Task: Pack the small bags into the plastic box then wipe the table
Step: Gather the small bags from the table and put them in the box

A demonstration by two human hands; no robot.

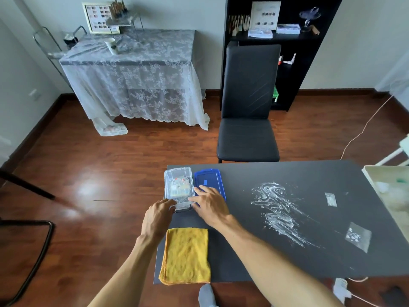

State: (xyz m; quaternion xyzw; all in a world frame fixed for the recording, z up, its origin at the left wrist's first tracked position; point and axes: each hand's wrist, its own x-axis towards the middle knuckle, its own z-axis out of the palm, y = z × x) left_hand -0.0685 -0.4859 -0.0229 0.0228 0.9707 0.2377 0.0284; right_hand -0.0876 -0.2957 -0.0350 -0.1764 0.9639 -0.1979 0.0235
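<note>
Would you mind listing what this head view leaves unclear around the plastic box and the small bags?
- Plastic box: contents blurred behind the clear walls; number of bags inside unreadable.
- Box's near latch: covered by the left hand and right hand.
- Small bags and: contents too small to identify.

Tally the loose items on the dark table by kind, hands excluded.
Clear plastic box: 1
Blue lid: 1
Yellow cloth: 1
Small bags lying outside the box: 2
Total: 5
</note>
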